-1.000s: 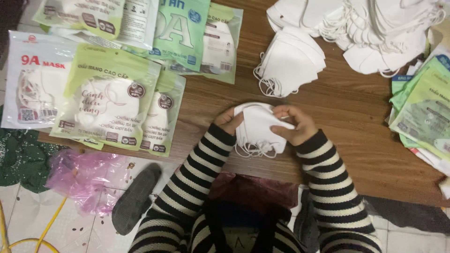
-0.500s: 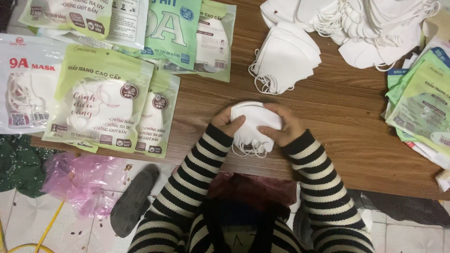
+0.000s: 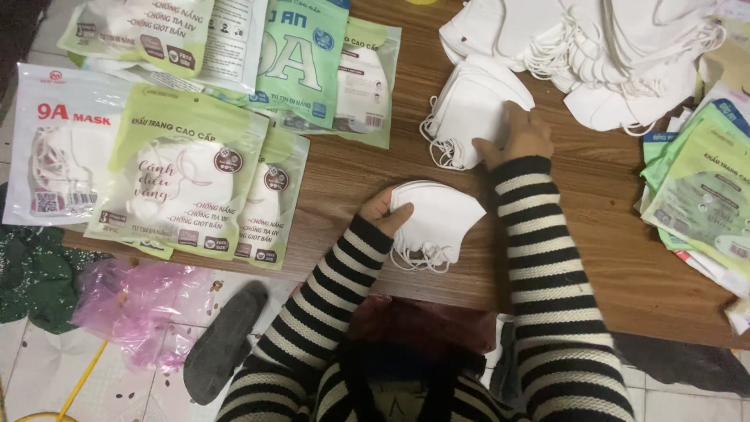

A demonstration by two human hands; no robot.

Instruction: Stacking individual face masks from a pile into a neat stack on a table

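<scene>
My left hand (image 3: 384, 211) grips a small stack of folded white face masks (image 3: 433, 221) by its left edge, with the ear loops dangling toward me over the wooden table (image 3: 367, 258). My right hand (image 3: 517, 134) reaches forward and rests with spread fingers on a second pile of white masks (image 3: 469, 105) lying on the table. Both arms wear black-and-white striped sleeves.
A big heap of loose white masks (image 3: 617, 47) fills the far right. Green and white packaged mask bags (image 3: 187, 172) cover the left, and a stack of empty green bags (image 3: 699, 195) lies at the right edge. On the floor lie pink plastic (image 3: 133, 309) and a dark slipper (image 3: 223, 344).
My right hand let go of the mask stack and moved forward onto the pile of masks on the table. My left hand alone still holds the stack.
</scene>
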